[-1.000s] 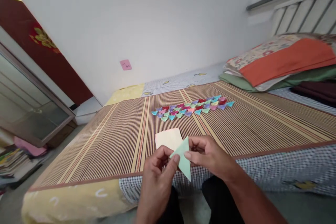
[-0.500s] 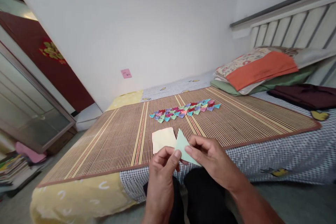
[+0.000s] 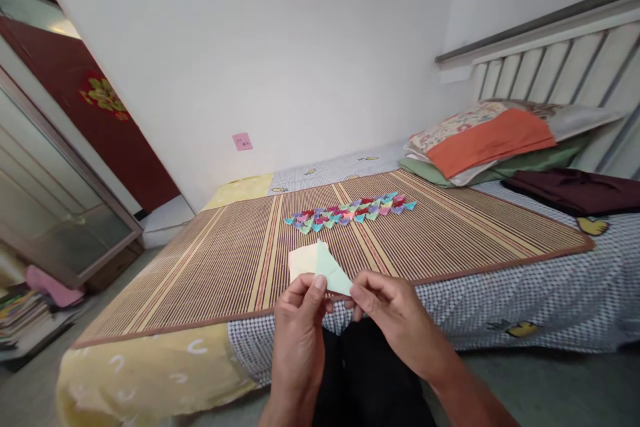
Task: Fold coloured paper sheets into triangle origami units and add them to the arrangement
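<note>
A pale green sheet of paper (image 3: 331, 271), folded into a triangle, is held between both hands above the bed's front edge. My left hand (image 3: 301, 313) pinches its lower left corner between thumb and fingers. At the right corner, my right hand (image 3: 387, 307) grips it the same way. Behind the triangle lies cream paper (image 3: 302, 261) on the mat, partly covered by the green piece and my left fingers. Farther back, several small folded paper pieces (image 3: 345, 215) in many colours stand in rows.
A striped bamboo mat (image 3: 215, 267) covers much of the bed. Pillows (image 3: 495, 140) and a dark folded cloth (image 3: 575, 190) lie at the right by a radiator (image 3: 550, 63). A pink note (image 3: 243, 141) is on the wall. Books (image 3: 25, 317) sit at the lower left.
Both hands and the green triangle have shifted slightly left. My right hand has slid from the triangle's middle to its right corner, and the triangle now overlaps the cream paper.
</note>
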The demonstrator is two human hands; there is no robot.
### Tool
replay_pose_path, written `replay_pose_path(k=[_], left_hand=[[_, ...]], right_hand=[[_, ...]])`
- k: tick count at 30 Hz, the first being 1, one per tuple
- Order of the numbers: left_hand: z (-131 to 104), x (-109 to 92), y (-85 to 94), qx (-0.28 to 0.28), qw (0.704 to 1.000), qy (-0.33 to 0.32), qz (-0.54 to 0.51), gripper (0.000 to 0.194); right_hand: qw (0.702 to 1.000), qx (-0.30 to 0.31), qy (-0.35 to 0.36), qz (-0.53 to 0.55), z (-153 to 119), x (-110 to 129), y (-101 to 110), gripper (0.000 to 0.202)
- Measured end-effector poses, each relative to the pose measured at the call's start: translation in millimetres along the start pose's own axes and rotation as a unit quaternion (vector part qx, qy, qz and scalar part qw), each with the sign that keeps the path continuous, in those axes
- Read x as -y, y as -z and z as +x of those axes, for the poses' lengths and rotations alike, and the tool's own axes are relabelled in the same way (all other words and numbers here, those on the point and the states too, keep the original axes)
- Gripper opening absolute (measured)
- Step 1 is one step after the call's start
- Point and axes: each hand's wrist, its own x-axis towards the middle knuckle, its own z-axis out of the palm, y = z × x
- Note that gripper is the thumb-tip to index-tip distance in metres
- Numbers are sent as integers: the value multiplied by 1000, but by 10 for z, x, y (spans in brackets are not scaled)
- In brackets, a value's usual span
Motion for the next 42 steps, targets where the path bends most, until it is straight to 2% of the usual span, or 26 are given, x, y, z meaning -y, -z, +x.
replay_pose_path(k=[5,9,15,18,22,24,28,31,38,42], left_hand=[[-34,37,55,0,999,-13,30,23],[-50,47,90,4,996,-39,86,22],[-108,36,59,33,972,-90,212,26],[-131,65,32,22,971,-102,214,24],[-135,90,-10,18,975,-98,197,19],[-131,89,-19,18,976,-98,196,20],[-134,85,10,56,967,-86,234,23],[-143,85,30,76,961,-72,255,26],[-156,102,-12,74,961,-80,256,32],[-68,113,25,51,981,-39,181,31]], right_hand=[[1000,-9,21,5,-3,-32,-17,35],[999,-26,37,-19,9,-11,26,24],[996,-21,-1,83,59,-28,33,27],[995,-42,6,87,63,-71,-4,27],[993,-88,54,60,51,-101,-43,26],[992,-89,60,63,54,-97,-50,24],[994,-68,20,86,80,-63,-41,21],[990,-98,6,99,102,-50,-42,25],[974,-115,-41,191,115,-145,-76,29],[975,-93,-33,198,120,-168,-17,28]])
